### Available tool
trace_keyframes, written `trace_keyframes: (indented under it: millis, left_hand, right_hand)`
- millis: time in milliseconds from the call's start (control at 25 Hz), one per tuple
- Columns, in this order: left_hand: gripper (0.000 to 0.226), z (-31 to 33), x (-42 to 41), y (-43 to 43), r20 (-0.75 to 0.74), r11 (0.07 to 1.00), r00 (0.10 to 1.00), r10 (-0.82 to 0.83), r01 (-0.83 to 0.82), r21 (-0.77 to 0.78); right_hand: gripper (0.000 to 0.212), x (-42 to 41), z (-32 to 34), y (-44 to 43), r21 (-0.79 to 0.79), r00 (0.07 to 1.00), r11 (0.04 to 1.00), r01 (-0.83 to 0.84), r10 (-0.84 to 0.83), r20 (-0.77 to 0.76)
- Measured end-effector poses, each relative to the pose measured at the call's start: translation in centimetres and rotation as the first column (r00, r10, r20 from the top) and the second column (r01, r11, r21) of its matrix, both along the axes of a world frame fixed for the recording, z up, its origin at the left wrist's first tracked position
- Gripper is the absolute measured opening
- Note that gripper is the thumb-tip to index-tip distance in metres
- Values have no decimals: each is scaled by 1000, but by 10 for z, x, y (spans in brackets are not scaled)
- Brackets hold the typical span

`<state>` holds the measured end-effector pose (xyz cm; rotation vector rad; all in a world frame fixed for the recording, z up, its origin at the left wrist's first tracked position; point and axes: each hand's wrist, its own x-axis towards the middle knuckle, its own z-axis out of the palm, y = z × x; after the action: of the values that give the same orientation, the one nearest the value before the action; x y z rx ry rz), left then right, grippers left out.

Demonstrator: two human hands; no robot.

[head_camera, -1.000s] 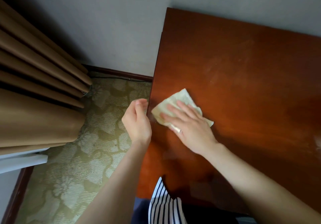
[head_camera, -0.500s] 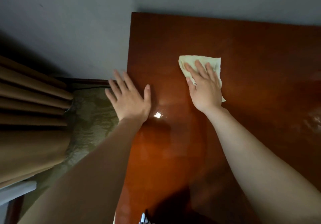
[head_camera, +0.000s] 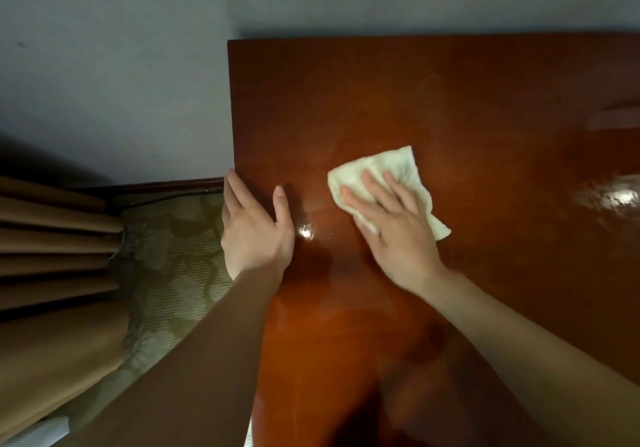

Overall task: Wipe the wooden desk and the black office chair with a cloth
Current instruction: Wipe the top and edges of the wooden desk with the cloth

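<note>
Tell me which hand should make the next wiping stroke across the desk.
Right. The right hand presses the cloth flat on the wooden desk; the left hand only rests at the desk's left edge, holding nothing.

Furnished room, pleated tan curtain point(head_camera: 52, 238), floral carpet point(head_camera: 173, 256), glossy wooden desk point(head_camera: 467, 100)

Desk point(head_camera: 450, 107): glossy reddish wood, reflective. Cloth point(head_camera: 391, 166): soft, crumpled, pale fabric. Carpet point(head_camera: 173, 256): ribbed, matt.

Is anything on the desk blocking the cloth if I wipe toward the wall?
Nothing visible does. The right hand presses the cloth flat on the desk, and only bare wood lies beyond it. The left hand rests at the left edge, aside.
</note>
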<state>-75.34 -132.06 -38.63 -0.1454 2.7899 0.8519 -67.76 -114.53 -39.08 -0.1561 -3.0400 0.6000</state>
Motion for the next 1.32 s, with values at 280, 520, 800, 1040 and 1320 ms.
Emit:
trace_keyframes:
  millis: [280, 520, 800, 1040, 1320]
  left_hand:
    - [59, -5, 1, 1, -27, 997, 999, 20, -18, 71]
    - [61, -3, -2, 2, 0, 998, 1000, 14, -14, 60]
    - [62, -2, -3, 1, 8, 1000, 1000, 8, -8, 26]
    - [60, -2, -3, 2, 14, 1000, 1000, 25, -25, 15]
    - [63, 0, -3, 1, 45, 999, 999, 23, -25, 36]
  right_hand:
    - [52, 29, -3, -25, 169, 967, 953, -252, 239, 92]
    - [42, -62, 5, -32, 91, 983, 981, -171, 163, 89]
    - [44, -195, 14, -33, 50, 961, 992, -114, 98, 258]
    - [44, -189, 13, -35, 52, 968, 988, -144, 129, 217]
    - [43, -84, 19, -36, -28, 921, 947, -320, 318, 227]
